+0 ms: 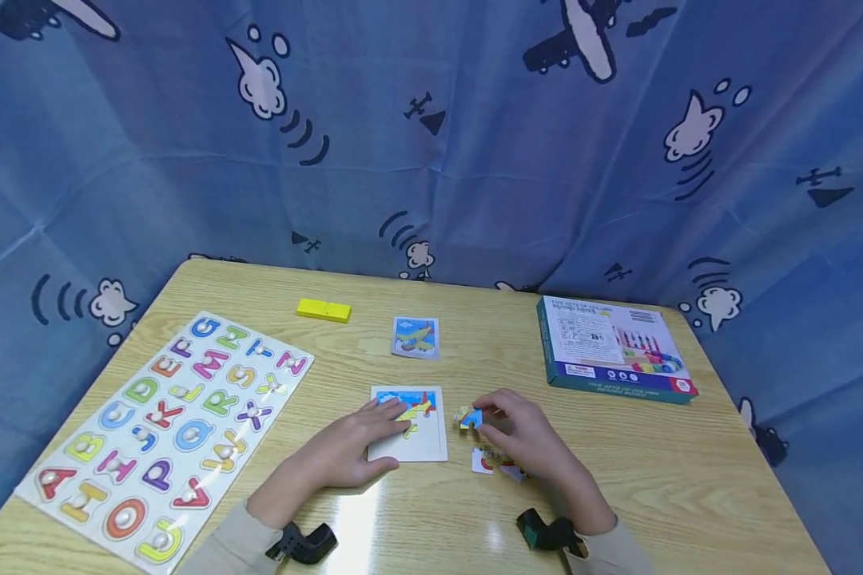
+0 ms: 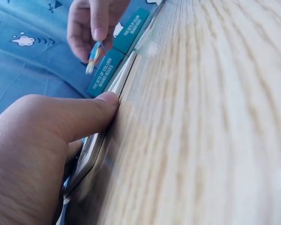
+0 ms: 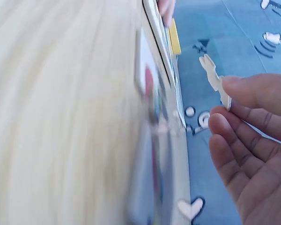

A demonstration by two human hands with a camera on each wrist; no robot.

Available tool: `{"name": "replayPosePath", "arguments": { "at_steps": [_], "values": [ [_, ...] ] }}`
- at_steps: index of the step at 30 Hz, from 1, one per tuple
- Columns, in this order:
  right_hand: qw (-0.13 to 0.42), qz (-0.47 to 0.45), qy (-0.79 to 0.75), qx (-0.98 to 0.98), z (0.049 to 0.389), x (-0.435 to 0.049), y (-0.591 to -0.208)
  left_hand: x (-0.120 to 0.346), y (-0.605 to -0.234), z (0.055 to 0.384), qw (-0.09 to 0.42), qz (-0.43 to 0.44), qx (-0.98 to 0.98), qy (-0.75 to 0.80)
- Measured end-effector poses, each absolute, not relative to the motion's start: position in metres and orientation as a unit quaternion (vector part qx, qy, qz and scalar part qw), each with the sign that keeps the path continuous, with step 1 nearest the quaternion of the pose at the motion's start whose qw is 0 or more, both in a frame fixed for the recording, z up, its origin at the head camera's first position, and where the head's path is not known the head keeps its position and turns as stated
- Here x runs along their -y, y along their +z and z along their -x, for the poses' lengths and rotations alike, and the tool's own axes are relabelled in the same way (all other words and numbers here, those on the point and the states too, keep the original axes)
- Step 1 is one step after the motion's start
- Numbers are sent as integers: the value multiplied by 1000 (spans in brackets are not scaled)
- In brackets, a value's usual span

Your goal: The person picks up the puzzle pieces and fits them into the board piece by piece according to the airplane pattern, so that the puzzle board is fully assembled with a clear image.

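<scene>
My left hand (image 1: 348,447) rests on the left part of a square white puzzle board (image 1: 427,449), fingers spread over it and thumb (image 2: 100,108) along its near edge. Fitted pieces fill the board's upper part with blue sky and part of a yellow and red plane. My right hand (image 1: 521,431) pinches a blue and yellow puzzle piece (image 1: 471,418) between thumb and fingers, just right of the board. The pale back of this piece (image 3: 216,80) shows in the right wrist view, raised off the table. Loose puzzle pieces (image 1: 483,461) lie below that hand, some partly covered by it.
A picture card of a yellow plane (image 1: 415,337) lies behind the board. Farther back left is a yellow block (image 1: 324,310). A large alphabet peg board (image 1: 125,523) covers the table's left side. A boxed bead set (image 1: 618,347) sits at the back right, before a blue curtain (image 1: 374,144).
</scene>
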State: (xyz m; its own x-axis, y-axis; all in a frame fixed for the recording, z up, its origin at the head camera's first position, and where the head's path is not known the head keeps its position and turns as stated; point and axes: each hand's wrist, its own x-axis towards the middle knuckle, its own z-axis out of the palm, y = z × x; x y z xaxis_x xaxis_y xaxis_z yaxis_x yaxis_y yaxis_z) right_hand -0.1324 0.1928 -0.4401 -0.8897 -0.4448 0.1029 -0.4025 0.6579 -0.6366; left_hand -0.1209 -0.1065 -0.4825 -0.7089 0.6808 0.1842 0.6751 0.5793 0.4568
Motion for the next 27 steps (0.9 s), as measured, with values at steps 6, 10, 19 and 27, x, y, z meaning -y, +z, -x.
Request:
{"name": "replayPosePath", "arguments": {
  "at_steps": [6,10,19,27],
  "values": [
    [42,258,-336,-905,138,-170,-444,106,-484,122,9,-379,-890,254],
    [51,258,-344,-901,141,-158,-445,106,-484,122,8,-378,-890,256],
    [56,274,-332,-901,146,-141,-450,107,-484,122,0,-384,-889,250],
    [58,276,-288,-915,145,-135,-450,106,-484,122,-2,-383,-889,252]
  ]
}}
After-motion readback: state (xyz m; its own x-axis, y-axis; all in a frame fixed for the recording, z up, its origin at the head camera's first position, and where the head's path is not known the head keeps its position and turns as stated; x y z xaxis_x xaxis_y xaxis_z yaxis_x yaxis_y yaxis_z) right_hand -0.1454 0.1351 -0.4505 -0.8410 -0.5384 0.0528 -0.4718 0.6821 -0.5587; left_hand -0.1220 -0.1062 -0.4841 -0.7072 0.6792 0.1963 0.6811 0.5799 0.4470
